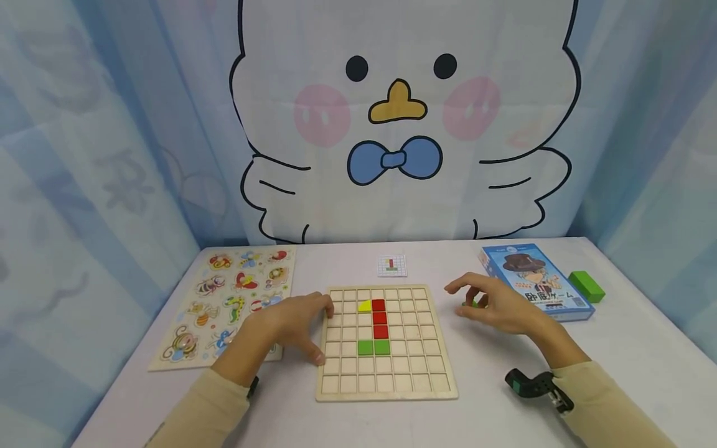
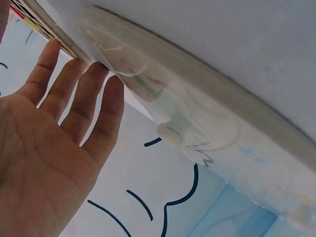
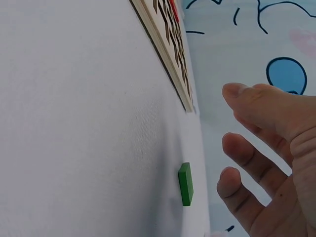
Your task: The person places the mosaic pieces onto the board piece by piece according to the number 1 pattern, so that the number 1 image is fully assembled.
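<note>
A wooden grid board (image 1: 414, 366) lies on the table, holding a column of red tiles (image 1: 379, 318), a yellow piece (image 1: 365, 305) beside the top one and two green tiles (image 1: 373, 347) at the bottom. Along the board's left edge rests my left hand (image 1: 294, 320), thumb and fingers spread; in the left wrist view its fingers (image 2: 98, 94) are nearly straight. My right hand (image 1: 498, 305) hovers right of the board, fingers loosely bent and holding nothing. Below it, a loose green tile (image 3: 185, 184) sits on the table, apart from the fingers and mostly hidden in the head view.
A small pattern card (image 1: 392, 266) lies behind the board. An insect-picture puzzle board (image 1: 190, 311) is at the left, partly under my left arm. Back right, a blue game box (image 1: 538, 280) stands beside a green block (image 1: 586, 286). A printed curtain (image 1: 392, 211) hangs behind the table.
</note>
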